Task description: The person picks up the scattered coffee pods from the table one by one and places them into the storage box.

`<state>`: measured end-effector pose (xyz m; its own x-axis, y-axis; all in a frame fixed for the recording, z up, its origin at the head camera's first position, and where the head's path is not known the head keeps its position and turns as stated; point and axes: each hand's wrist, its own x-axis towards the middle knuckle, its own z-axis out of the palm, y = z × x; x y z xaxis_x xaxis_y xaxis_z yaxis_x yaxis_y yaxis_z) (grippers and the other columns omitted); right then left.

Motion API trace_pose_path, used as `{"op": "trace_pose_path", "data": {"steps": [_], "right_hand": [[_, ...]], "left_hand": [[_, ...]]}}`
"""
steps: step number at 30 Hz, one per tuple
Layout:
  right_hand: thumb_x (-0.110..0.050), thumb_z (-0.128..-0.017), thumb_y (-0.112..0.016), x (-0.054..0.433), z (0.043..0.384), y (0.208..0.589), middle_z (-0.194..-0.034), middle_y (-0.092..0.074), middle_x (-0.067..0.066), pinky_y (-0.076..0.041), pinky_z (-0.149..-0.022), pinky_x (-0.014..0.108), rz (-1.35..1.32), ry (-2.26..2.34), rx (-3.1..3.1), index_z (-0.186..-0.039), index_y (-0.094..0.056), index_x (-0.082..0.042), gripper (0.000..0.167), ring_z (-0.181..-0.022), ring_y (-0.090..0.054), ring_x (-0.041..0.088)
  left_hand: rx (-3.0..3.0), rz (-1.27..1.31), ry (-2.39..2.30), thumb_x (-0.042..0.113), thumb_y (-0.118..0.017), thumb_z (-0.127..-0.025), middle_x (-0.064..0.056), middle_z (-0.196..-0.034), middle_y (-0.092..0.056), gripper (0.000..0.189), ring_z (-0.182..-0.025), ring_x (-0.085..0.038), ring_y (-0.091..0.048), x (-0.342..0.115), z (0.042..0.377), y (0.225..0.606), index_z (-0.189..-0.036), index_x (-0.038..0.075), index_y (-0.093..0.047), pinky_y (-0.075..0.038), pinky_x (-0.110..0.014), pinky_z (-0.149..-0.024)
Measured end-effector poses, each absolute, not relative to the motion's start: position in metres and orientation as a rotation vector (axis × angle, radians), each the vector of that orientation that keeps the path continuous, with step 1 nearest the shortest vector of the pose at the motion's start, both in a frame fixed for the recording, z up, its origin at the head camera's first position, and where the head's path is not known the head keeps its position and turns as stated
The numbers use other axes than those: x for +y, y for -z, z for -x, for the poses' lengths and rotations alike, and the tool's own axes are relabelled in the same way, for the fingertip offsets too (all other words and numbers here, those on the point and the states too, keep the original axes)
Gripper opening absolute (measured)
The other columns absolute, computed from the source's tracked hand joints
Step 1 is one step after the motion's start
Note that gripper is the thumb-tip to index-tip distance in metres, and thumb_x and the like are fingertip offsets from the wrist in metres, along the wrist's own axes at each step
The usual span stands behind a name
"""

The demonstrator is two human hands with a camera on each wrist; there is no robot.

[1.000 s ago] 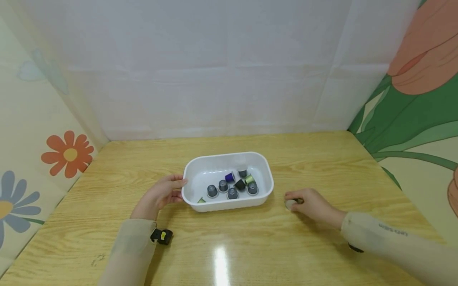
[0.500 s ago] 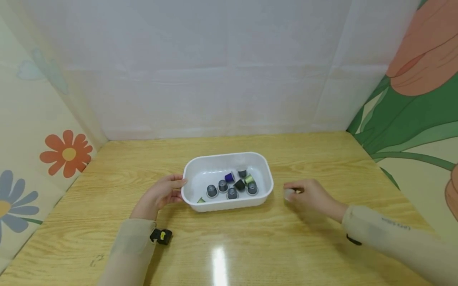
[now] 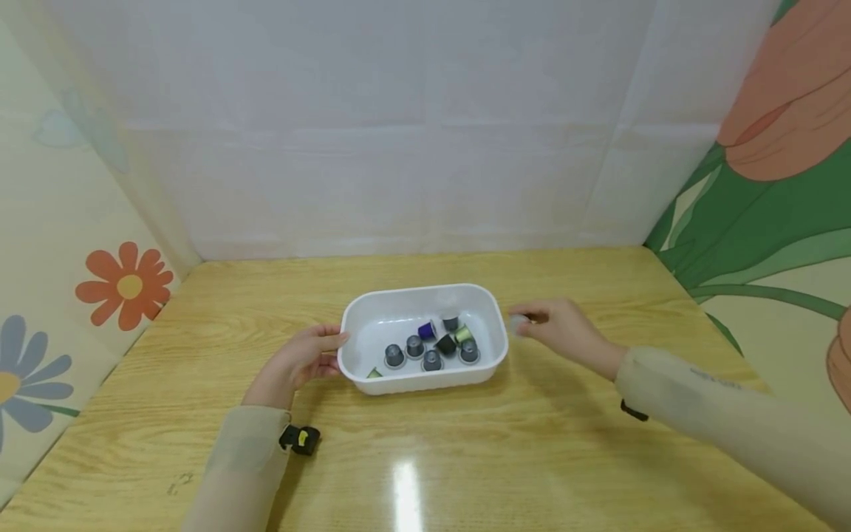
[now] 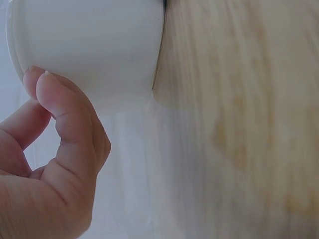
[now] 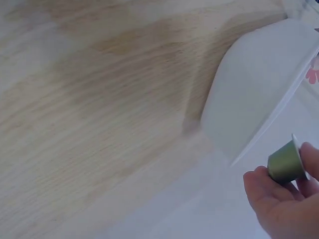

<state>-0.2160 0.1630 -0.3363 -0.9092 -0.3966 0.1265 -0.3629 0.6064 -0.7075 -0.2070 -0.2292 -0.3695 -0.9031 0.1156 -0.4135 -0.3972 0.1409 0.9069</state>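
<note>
A white rectangular plastic bin [image 3: 379, 310] stands on the table with several coffee capsules in it, among them grey capsules [image 3: 394, 355], a purple capsule [image 3: 425, 330], a black capsule [image 3: 445, 344] and a light green capsule [image 3: 463, 335]. At the bin's left end my left hand [image 3: 307, 356] grips the rim between thumb and fingers; the left wrist view shows the fingertips [image 4: 52, 92] against its outer wall. Just right of the bin, my right hand [image 3: 565, 332] pinches a green coffee capsule [image 5: 286, 163] by its rim, held above the table beside the bin.
The wooden table [image 3: 425, 436] reaches back to a white cloth backdrop [image 3: 412, 148]. Flower-painted panels [image 3: 53, 222] flank it on the left and right. A small black device [image 3: 302, 440] is strapped at the left wrist.
My right hand has lifted the green capsule from the table and carried it up and left towards the bin's right end. The left hand and the bin have stayed in place.
</note>
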Motion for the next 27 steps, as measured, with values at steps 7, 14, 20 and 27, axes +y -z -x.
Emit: {"op": "trace_pose_path", "data": {"steps": [7, 14, 20, 27], "right_hand": [[-0.005, -0.091, -0.067, 0.147, 0.23, 0.335, -0.117, -0.064, 0.023, -0.052, -0.09, 0.045, 0.683, 1.215, 2.768, -0.118, -0.065, 0.006, 0.03, -0.108, -0.061, 0.037], [-0.002, -0.09, -0.067, 0.133, 0.241, 0.339, -0.117, -0.064, 0.024, -0.047, -0.097, 0.046, 0.767, 1.214, 2.77, -0.117, -0.064, 0.009, 0.029, -0.113, -0.059, 0.039], [-0.004, -0.091, -0.066, 0.127, 0.249, 0.341, -0.117, -0.064, 0.024, -0.046, -0.099, 0.047, 0.761, 1.221, 2.772, -0.118, -0.064, 0.009, 0.03, -0.113, -0.058, 0.038], [-0.005, -0.09, -0.067, 0.119, 0.257, 0.343, -0.116, -0.065, 0.023, -0.045, -0.1, 0.048, 0.78, 1.238, 2.772, -0.117, -0.064, 0.008, 0.03, -0.113, -0.059, 0.037]], "left_hand": [[2.049, 0.277, -1.807, 0.015, -0.05, -0.103, -0.004, -0.084, -0.058, 0.046, -0.061, -0.011, -0.059, -0.229, 0.206, 0.369, -0.138, -0.008, -0.032, -0.053, -0.02, -0.056], [2.043, 0.272, -1.811, 0.015, -0.049, -0.103, -0.004, -0.084, -0.058, 0.045, -0.061, -0.011, -0.059, -0.228, 0.206, 0.369, -0.137, -0.009, -0.032, -0.053, -0.02, -0.056], [2.043, 0.271, -1.815, 0.014, -0.049, -0.103, -0.004, -0.084, -0.058, 0.043, -0.061, -0.01, -0.059, -0.227, 0.206, 0.37, -0.135, -0.009, -0.033, -0.052, -0.02, -0.056], [2.041, 0.274, -1.819, 0.014, -0.049, -0.103, -0.004, -0.082, -0.058, 0.042, -0.06, -0.01, -0.059, -0.228, 0.206, 0.37, -0.134, -0.008, -0.034, -0.052, -0.02, -0.055]]}}
